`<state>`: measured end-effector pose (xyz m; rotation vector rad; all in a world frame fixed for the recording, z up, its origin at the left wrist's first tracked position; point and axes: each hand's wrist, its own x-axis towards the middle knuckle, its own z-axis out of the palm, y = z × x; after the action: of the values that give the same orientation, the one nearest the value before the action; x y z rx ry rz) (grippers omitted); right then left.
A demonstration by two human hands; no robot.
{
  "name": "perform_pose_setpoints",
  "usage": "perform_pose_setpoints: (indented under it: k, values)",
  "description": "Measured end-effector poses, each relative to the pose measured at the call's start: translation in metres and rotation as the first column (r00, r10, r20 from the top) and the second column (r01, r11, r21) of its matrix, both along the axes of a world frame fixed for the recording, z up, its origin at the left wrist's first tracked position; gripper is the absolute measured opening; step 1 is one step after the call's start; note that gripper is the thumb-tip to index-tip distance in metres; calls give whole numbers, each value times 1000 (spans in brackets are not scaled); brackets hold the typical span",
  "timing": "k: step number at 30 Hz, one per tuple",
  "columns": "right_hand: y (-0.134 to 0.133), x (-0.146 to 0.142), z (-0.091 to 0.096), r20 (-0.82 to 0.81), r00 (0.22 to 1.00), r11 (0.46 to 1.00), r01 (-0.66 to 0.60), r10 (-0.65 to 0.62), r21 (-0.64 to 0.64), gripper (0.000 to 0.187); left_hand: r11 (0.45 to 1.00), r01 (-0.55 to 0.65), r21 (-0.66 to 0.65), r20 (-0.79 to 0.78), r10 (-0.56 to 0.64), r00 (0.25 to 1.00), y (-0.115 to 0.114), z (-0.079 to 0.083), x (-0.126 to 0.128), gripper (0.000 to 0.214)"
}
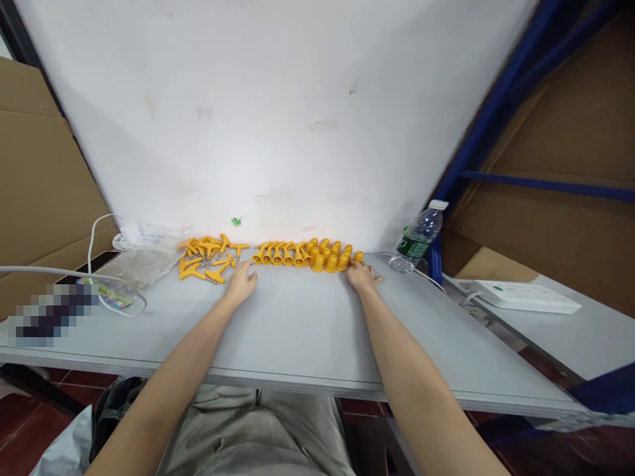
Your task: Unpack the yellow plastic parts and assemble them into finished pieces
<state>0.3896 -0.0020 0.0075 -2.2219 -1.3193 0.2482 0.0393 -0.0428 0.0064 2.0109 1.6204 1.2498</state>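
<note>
My left hand [241, 281] lies on the table with thumb and fingers apart, between a pile and a row of yellow parts. The pile is T-shaped corkscrew handles [215, 274] with metal spirals. Its fingertips are close to the left end of a row of yellow bell-shaped pieces lying on their sides with handles [278, 256]. To the right of these, several yellow cups [329, 258] stand in a cluster. At the cluster's right end is my right hand [363, 276], fingers spread and fingertips beside the last cups; whether they touch is unclear.
A white wall [297, 132] rises behind the parts. At right stands a tilted plastic bottle [419, 238], with a white power strip [526, 296] beyond. Clear plastic bags [143, 261] and a white cable [92, 244] lie left. The table's front edge [297, 377] is near me.
</note>
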Motion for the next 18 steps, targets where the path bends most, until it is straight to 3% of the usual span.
perform_pose_setpoints:
  k: [5, 10, 14, 18]
  values:
    - [1, 1, -4, 40, 999, 999, -22, 23, -34, 55, 1000, 7, -2, -7, -7, 1000, 1, 0, -1, 30]
    - [-2, -1, -5, 33, 998, 999, 44, -45, 24, 52, 1000, -1, 8, -27, 1, 1000, -1, 2, 0, 30]
    - [-3, -1, -7, -67, 986, 966, 161, -150, 201, 42, 1000, -10, -3, -71, 10, 997, -3, 5, 2, 30]
    - [-5, 2, -9, -182, 976, 876, 190, -119, 444, 28, 992, -127, 8, -183, 126, 975, -6, 12, -1, 31]
